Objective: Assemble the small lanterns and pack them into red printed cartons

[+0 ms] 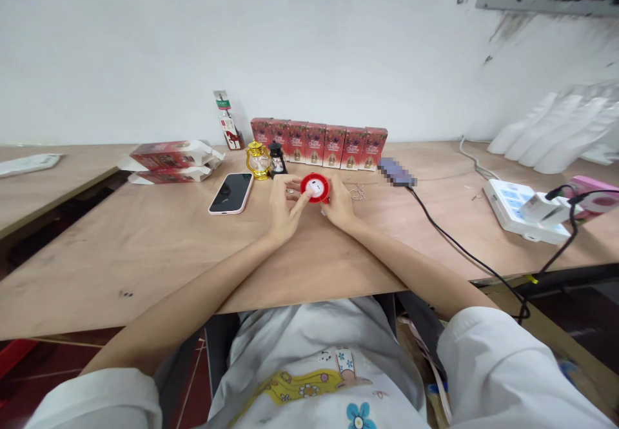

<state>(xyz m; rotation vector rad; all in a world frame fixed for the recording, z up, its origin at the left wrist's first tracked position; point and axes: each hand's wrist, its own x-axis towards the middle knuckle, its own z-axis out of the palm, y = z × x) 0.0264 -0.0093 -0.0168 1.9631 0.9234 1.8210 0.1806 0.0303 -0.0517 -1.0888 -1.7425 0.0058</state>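
Observation:
Both hands hold a small red lantern (pixel 315 188) above the wooden table, its round base with a white disc in the middle turned towards me. My left hand (pixel 286 206) grips it from the left, with the thumb on the white disc. On the other side, my right hand (pixel 340 204) has its fingers closed round the edge; some of them are hidden. Just behind the left hand stand a gold lantern (pixel 260 160) and a black lantern (pixel 277 159). A few thin, pale wire-like bits (pixel 357 191) lie right of my right hand.
A row of red printed boxes (pixel 316 144) lines the wall. Left lie a phone (pixel 231 193), open red cartons (pixel 167 157) and an upright bottle-like pack (pixel 229 126). Right are a blurred-out device (pixel 397 172) with a black cable, a power strip (pixel 522 209) and white stacked pieces (pixel 551 129).

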